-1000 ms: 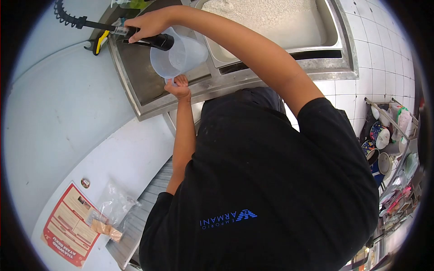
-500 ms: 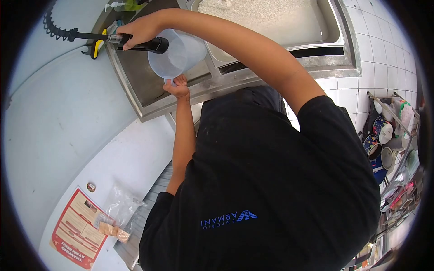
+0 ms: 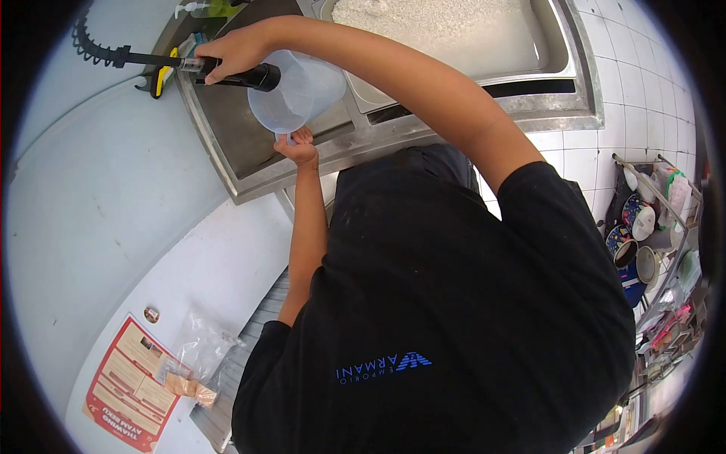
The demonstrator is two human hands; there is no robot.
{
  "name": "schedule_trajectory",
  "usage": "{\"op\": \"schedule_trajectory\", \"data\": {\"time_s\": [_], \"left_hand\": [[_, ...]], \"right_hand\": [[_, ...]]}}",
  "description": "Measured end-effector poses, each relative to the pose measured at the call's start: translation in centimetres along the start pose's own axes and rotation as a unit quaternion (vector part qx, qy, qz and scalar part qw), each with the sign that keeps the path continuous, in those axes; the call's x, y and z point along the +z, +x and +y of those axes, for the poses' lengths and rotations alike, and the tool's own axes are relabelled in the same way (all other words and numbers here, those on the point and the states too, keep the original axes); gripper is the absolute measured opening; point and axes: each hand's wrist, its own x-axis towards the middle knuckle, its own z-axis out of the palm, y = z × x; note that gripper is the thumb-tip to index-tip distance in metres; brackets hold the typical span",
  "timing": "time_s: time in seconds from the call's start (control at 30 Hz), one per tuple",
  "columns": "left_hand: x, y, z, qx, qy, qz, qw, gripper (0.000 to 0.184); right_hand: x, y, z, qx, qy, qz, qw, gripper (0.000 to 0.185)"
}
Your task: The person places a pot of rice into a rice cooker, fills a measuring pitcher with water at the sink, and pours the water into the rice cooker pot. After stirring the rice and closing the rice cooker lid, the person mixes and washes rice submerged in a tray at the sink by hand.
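My left hand point(image 3: 297, 147) is closed round the handle of a translucent bluish plastic jug point(image 3: 325, 85), whose wide mouth is tilted toward the wall side. My right hand point(image 3: 236, 53) reaches across from the right, wrapped round a black pull-down faucet sprayer point(image 3: 261, 77). The sprayer's head is at the jug's mouth; whether water flows from it I cannot make out. Both are over the steel sink basin point(image 3: 234, 125). Beyond my right forearm, a deep metal pan point(image 3: 558, 38) holds white rice grains point(image 3: 446, 19) in cloudy water.
A coiled black hose point(image 3: 94, 54) joins the sprayer at upper left. Near it, a yellow-and-black tool point(image 3: 161, 76) is by the wall. A clear plastic bag point(image 3: 204, 344) and a red poster point(image 3: 132, 386) are at lower left. A rack with bowls point(image 3: 646, 227) stands at right.
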Motion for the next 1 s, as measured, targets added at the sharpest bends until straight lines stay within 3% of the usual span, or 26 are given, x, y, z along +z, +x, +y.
{"op": "schedule_trajectory", "data": {"time_s": [1.0], "left_hand": [[0.5,-0.1,-0.1,0.016,0.004,0.028,0.999,0.04]], "right_hand": [[0.7,-0.3,-0.8,0.024,0.015,-0.013,1.0,0.052]]}}
